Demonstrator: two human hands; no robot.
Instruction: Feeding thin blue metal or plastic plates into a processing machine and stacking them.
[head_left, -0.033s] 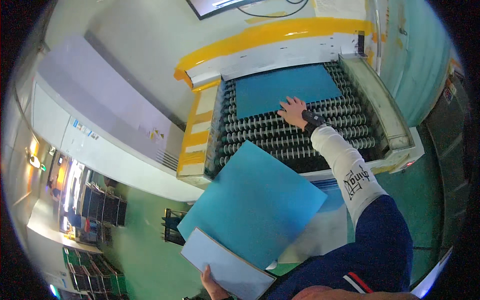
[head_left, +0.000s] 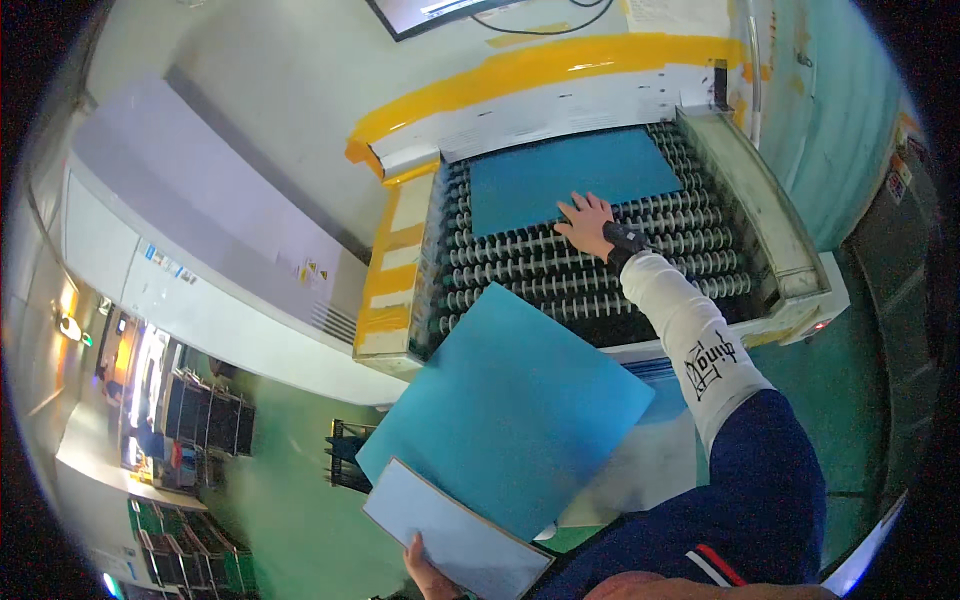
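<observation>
My right hand (head_left: 588, 226) reaches out with its fingers spread, the fingertips at the near edge of a flat blue sheet (head_left: 570, 180). That sheet lies on the rows of rollers (head_left: 590, 275) of a conveyor, close to its far end. At the bottom, my left hand (head_left: 427, 568) grips a smaller pale blue board (head_left: 450, 530) with a thin tan edge; the thumb rests on top and the other fingers are hidden beneath. A second large blue sheet (head_left: 510, 400) shows beyond the board and partly under it, tilted in front of the conveyor. What supports this sheet is hidden.
White side walls (head_left: 755, 200) flank the rollers, with yellow tape (head_left: 560, 62) along the machine's far panel. A long white cabinet (head_left: 220, 220) stands on the left. A black rack (head_left: 345, 452) is on the green floor, and a monitor (head_left: 430, 12) hangs above.
</observation>
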